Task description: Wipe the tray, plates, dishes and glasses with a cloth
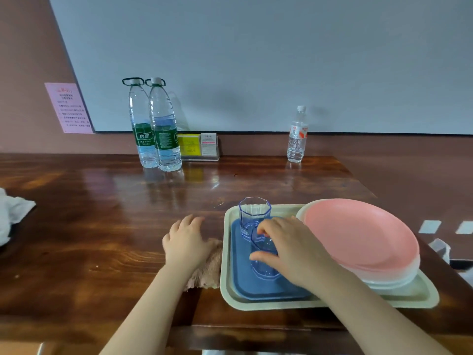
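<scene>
A cream tray (256,304) with a blue inner mat (243,283) lies on the wooden table at the lower right. Two clear blue-tinted glasses stand on the mat. My right hand (294,247) grips the nearer glass (263,267) round its rim from above. The farther glass (254,211) stands free just behind it. A stack of plates with a pink plate (358,231) on top fills the tray's right side. My left hand (185,242) rests flat on a beige cloth (207,272) on the table beside the tray's left edge.
Two large water bottles (156,129) and a small bottle (297,137) stand at the back by the wall, with a card holder (199,147) between them. A white cloth (10,213) lies at the far left. The table's right edge runs close to the tray.
</scene>
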A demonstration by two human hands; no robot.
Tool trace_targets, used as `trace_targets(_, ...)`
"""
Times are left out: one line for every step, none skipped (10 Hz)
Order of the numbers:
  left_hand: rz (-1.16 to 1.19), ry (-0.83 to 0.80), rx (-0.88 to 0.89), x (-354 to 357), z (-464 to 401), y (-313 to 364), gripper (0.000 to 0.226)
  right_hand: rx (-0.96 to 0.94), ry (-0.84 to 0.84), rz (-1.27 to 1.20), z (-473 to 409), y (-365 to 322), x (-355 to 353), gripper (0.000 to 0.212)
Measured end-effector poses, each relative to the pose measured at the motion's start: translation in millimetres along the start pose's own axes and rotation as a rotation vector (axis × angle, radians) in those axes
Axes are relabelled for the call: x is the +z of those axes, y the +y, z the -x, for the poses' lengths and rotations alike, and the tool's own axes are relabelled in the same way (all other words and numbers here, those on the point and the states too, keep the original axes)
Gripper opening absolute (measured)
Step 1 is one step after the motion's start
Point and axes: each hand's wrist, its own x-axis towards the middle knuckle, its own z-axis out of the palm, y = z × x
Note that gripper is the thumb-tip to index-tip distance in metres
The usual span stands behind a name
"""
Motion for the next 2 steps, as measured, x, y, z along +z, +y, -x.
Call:
trace_targets(0.272,0.101,0.103,-20.5,-7.2,26.2,0.047,0.016,0.067,-0.113,-6.2,1.0,-14.0,0.041)
trace_targets(0.531,0.006,0.129,-39.0,-22.2,55.3,0.038,0.036,0.046,-0.169,-26.0,5.9,-30.9,0.035)
